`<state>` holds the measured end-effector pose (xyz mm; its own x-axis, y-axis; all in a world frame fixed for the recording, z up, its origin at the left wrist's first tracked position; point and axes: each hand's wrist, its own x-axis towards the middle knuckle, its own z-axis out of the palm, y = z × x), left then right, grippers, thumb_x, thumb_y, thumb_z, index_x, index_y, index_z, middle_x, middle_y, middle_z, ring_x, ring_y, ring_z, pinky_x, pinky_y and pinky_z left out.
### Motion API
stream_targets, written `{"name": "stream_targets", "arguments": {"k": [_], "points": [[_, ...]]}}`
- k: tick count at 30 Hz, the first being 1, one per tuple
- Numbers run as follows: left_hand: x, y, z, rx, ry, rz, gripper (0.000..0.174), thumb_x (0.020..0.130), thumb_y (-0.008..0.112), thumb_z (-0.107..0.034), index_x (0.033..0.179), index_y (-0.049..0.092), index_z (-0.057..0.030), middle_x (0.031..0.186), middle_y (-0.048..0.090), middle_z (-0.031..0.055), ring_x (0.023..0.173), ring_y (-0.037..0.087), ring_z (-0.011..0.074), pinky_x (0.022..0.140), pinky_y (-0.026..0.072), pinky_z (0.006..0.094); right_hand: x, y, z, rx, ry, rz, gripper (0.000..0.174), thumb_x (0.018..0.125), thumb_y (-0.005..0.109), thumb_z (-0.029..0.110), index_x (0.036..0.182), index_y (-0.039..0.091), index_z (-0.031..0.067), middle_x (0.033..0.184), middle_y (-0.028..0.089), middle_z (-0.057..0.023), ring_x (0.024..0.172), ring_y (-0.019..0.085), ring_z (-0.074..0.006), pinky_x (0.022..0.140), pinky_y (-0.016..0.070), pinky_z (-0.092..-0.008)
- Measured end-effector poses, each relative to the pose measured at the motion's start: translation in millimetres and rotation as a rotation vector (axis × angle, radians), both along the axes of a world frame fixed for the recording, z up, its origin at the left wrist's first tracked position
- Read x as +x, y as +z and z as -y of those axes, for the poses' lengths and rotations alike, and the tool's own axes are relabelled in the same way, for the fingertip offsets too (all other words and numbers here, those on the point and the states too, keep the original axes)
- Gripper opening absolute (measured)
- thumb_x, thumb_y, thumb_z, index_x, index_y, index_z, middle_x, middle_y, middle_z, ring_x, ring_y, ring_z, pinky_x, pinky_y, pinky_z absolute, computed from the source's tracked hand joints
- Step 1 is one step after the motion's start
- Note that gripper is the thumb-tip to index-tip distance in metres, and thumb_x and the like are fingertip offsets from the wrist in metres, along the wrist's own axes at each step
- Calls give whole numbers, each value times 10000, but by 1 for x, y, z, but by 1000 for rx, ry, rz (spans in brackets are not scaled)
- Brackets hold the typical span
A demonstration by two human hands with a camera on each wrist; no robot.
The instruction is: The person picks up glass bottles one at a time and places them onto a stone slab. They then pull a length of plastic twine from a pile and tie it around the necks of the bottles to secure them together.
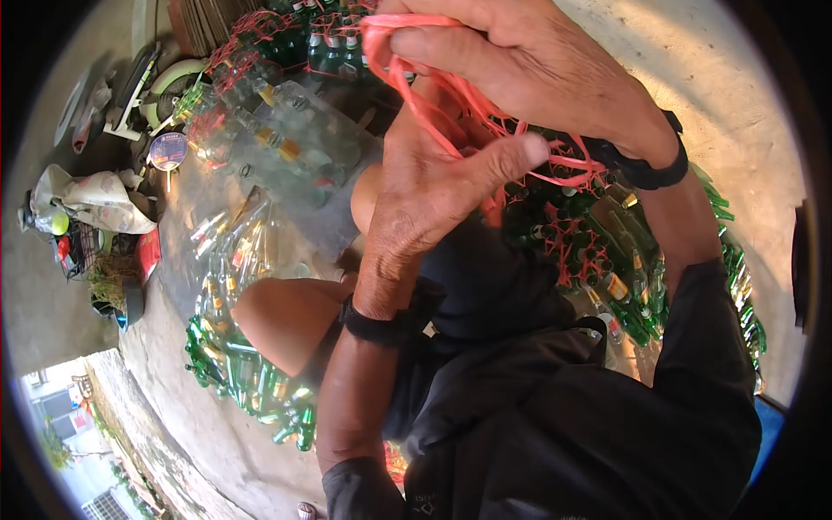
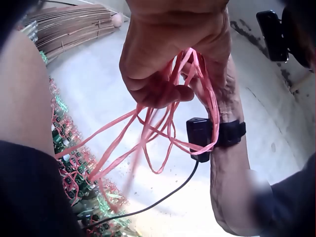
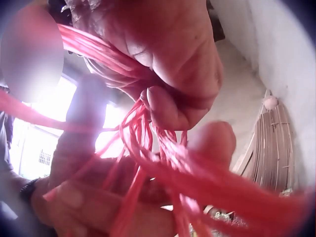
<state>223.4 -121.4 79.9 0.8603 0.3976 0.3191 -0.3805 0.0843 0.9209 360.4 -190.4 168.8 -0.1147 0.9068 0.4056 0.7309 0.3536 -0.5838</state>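
Pink plastic twine [image 1: 442, 100] hangs in loose loops between the two hands. My right hand [image 1: 537, 74] grips a bunch of strands, its thumb laid along the top loop; in the right wrist view its curled fingers [image 3: 173, 108] close round the twine [image 3: 140, 126]. Below and beside it is my left hand [image 1: 433, 186], thumb stretched out, its other fingers partly hidden behind strands. The left wrist view shows the left hand [image 2: 170, 54] with bent fingers round the twine [image 2: 148, 128], several loops dangling beneath.
Green bottles in red netting [image 1: 572, 243] lie beside the legs, with more bottles [image 1: 260, 373] and clear ones [image 1: 303, 130] on the left. Bags [image 1: 95, 199] and a round fan [image 1: 168, 151] are farther left. A black cable [image 2: 163, 197] hangs from the right wrist camera.
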Motion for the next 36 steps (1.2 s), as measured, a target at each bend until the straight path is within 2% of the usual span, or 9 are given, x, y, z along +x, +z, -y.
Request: {"name": "stream_targets", "arguments": {"k": [2,3,10,20,22,24,26,34,36], "points": [[-5,1,-1,-78,21,-75,485,859,817,-121,1252,564,6,1027,661,46,896,631,121,745,527,270,-14,4,-3,130,51,-48,263,1094,451,222,1052,588,2,781,558,-63,690,535,-160,618,436,-316],[-7,1,-2,-155,41,-145,444,894,780,-134,1263,568,-9,1110,662,66,996,649,162,808,532,300,-10,-11,-14,-102,237,-506,236,1091,462,196,1058,588,-1,768,557,-63,677,550,-144,604,442,-298],[-15,8,2,-453,104,9,162,966,711,-174,989,661,-22,790,651,29,637,560,88,543,405,225,-5,-29,-32,217,279,-287,251,1080,503,195,1141,613,-22,744,559,-49,652,535,-106,586,449,-282],[-46,10,-11,-252,199,-209,234,1021,616,-221,1112,707,-26,723,560,-38,559,413,37,516,301,210,10,-31,-30,-15,176,-184,298,1057,570,248,1225,623,8,823,608,-46,675,554,-93,594,468,-260],[-56,14,-16,-316,265,-158,236,1025,609,-241,1093,711,-39,694,516,-68,568,397,30,515,284,211,2,-48,-34,49,318,-506,341,1052,578,275,1276,606,20,921,637,-62,745,629,-118,653,536,-272],[-70,23,-22,-285,293,-171,241,1035,587,-249,1057,705,-40,672,456,-86,580,369,21,525,280,208,11,-47,-32,128,294,-340,404,1051,576,295,1346,559,19,1002,653,-87,837,674,-150,711,578,-288],[-84,32,-28,-289,423,-143,240,1046,571,-292,1004,650,-69,640,293,-107,544,248,14,499,200,204,14,-43,-24,-96,301,-608,436,1054,571,285,1391,519,14,1021,656,-102,874,677,-160,728,581,-287],[-173,76,-60,-220,549,224,159,1087,464,-198,1078,540,-58,672,319,-78,572,303,27,556,272,204,19,-84,-14,-126,-110,-587,324,999,557,172,1304,628,89,1059,673,-72,845,661,-137,707,537,-265],[-204,89,-73,-267,106,279,153,1093,428,-189,1075,516,-66,669,339,-73,582,336,28,701,428,221,24,-102,-17,-194,-35,-468,510,946,603,141,1447,509,130,1214,610,-93,853,655,-127,691,540,-260]]}}
